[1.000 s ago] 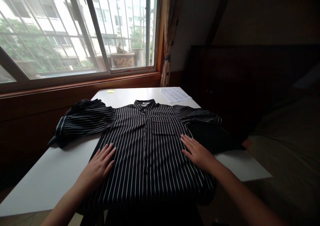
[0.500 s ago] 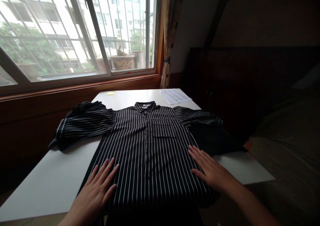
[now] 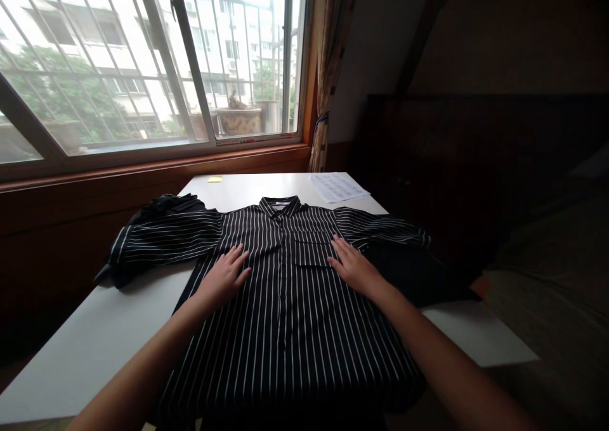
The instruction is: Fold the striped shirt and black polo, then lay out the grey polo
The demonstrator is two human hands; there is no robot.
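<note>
A black shirt with white stripes (image 3: 266, 317) lies front up on the white table (image 3: 114, 329), its collar at the far side and its hem hanging over the near edge. Both sleeves spread outward. My left hand (image 3: 223, 275) rests flat on the left side of the chest, fingers apart. On the right, my right hand (image 3: 353, 266) lies open beside the chest pocket, fingertips touching the cloth. Neither hand grips the fabric.
Dark clothing (image 3: 174, 202) is bunched under and behind the left sleeve. More dark cloth (image 3: 404, 272) lies beneath the right sleeve. Printed paper sheets (image 3: 337, 186) and a yellow sticky note (image 3: 215, 179) are at the table's far end, below a window (image 3: 247, 56).
Both hands have moved up the shirt, away from me, from its lower part to the chest. They stay open, and the shirt keeps its spread-out shape.
</note>
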